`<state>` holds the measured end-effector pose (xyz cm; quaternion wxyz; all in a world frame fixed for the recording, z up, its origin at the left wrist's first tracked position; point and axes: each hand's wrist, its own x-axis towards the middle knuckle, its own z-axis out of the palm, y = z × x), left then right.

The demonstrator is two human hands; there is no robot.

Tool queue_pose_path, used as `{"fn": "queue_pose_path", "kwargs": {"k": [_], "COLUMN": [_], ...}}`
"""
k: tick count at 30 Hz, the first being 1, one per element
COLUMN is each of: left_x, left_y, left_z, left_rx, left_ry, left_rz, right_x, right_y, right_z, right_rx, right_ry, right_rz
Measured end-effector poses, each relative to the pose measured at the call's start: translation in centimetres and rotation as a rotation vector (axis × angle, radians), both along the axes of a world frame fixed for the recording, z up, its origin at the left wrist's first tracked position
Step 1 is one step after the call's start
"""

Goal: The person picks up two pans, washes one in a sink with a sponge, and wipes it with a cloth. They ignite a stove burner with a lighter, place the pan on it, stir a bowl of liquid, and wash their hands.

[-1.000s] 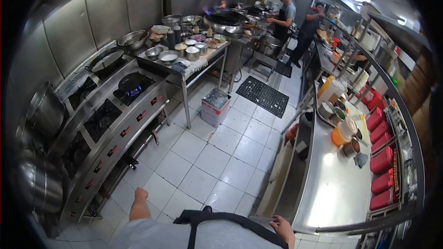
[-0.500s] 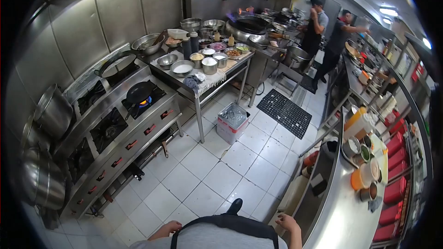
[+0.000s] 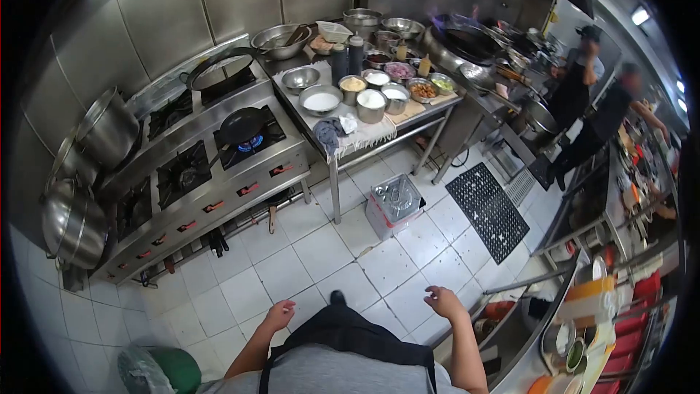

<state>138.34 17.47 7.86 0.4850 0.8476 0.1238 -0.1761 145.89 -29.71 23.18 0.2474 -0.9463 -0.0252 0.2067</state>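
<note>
My left hand (image 3: pixel 279 315) hangs in front of my apron, its fingers loosely bent and nothing in them. On the other side, my right hand (image 3: pixel 443 302) is held over the tiled floor with the fingers apart, also holding nothing. Neither hand touches anything. Ahead stands a steel stove (image 3: pixel 208 197), where a black frying pan (image 3: pixel 244 125) sits over a blue flame. Beside the stove, a prep table (image 3: pixel 432 111) carries steel bowls, squeeze bottles and a grey cloth (image 3: pixel 329 132).
A lidded square container (image 3: pixel 394 204) stands on the floor before the prep table. A black mat (image 3: pixel 487 211) lies farther right. Two people (image 3: pixel 576 84) stand by the woks. A counter (image 3: pixel 514 365) runs along my right; a green bin (image 3: pixel 175 370) is lower left.
The view has turned, so the stove and table appear farther right. Both my hands show higher and farther out from my body. The green bin has come into view.
</note>
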Motion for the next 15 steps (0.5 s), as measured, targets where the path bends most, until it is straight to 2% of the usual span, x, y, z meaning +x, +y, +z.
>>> {"fn": "queue_pose_path", "kwargs": {"k": [2,4,5,7,9,11,15], "left_x": [1.5,4.9,7.8,14.7,21.7,28.9,41.2], "left_y": [-1.2,-1.5,-2.0,-3.7,-6.9,-9.9,-14.8], "left_z": [2.6,3.8,5.4,7.7,11.0,13.4,16.6], "left_rx": [0.001,0.080,0.127,0.240,0.198,0.330,0.568], "left_ry": [0.020,-0.100,-0.193,-0.417,-0.524,-0.653,-0.709], "left_rz": [0.049,0.027,0.000,-0.090,-0.104,-0.248,-0.356], "right_x": [4.3,7.2,8.4,10.1,11.0,12.7,17.6], "right_y": [0.5,1.0,0.3,-0.1,-1.6,-2.9,-5.0], "right_z": [-0.2,-0.6,-2.4,-1.8,-2.7,-1.7,0.2], "right_rx": [0.061,0.087,0.094,0.056,0.030,0.020,0.019], "right_ry": [-0.041,-0.015,-0.009,0.104,0.192,0.209,0.148], "right_rz": [0.039,0.048,0.089,0.118,0.154,0.082,0.031]}}
